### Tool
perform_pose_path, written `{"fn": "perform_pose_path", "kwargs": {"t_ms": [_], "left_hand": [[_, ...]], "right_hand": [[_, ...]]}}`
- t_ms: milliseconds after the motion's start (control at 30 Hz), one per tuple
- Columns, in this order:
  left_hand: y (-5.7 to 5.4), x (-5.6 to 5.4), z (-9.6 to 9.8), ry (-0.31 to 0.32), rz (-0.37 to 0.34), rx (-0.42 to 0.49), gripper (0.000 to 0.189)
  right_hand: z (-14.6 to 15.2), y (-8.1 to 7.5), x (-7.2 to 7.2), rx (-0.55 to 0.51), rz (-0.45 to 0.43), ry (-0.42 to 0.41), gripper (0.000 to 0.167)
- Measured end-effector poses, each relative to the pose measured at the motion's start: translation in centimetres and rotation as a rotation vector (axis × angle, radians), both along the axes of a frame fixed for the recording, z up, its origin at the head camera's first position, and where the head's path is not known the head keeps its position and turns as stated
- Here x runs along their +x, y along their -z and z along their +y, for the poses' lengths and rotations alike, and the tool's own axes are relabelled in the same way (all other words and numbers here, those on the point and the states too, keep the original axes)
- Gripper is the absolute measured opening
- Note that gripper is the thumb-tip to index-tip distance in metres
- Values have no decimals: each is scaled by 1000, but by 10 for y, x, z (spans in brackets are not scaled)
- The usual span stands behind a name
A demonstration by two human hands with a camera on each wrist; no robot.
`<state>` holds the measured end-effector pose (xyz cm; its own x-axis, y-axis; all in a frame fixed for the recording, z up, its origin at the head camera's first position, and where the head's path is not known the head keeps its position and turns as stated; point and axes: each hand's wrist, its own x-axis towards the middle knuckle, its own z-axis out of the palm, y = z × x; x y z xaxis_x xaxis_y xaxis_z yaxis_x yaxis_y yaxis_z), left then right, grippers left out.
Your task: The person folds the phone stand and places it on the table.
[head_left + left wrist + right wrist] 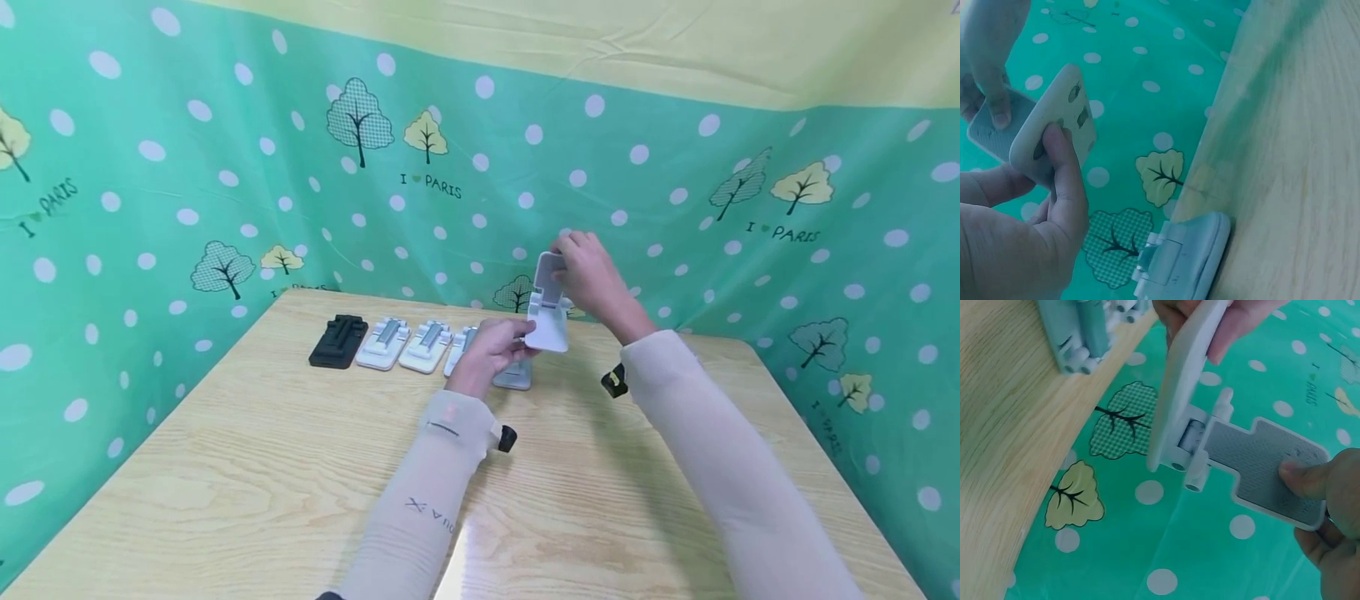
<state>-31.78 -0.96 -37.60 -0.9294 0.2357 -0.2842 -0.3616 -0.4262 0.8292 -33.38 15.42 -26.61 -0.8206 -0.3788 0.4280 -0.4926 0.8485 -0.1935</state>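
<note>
Both hands hold a white folding phone stand [550, 332] up above the back part of the table, its plate swung open from the base. My left hand [495, 343] grips the base, thumb on one face and fingers on the other, as the left wrist view shows. The far end of the grey padded plate [1279, 472] is pinched between thumb and fingers of my right hand [594, 275]. In the right wrist view a hinge [1192, 434] joins plate and base at an angle. A folded white stand [513, 377] lies just below the left hand.
Left of the hands, a row of folded phone stands lies on the wooden table [247, 467]: a black one [337, 342] at the far left, then several white ones [426, 346]. A green dotted cloth [450, 100] hangs behind the table and along its sides.
</note>
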Motion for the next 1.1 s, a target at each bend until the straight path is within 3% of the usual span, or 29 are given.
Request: {"fn": "perform_pose_path", "kwargs": {"t_ms": [233, 1100], "left_hand": [[-1, -2, -3, 1, 4, -11, 35], [1, -1, -3, 12, 28, -50, 35]], "right_hand": [[10, -5, 6, -110, -39, -26, 29], [3, 2, 27, -68, 11, -5, 26]]}}
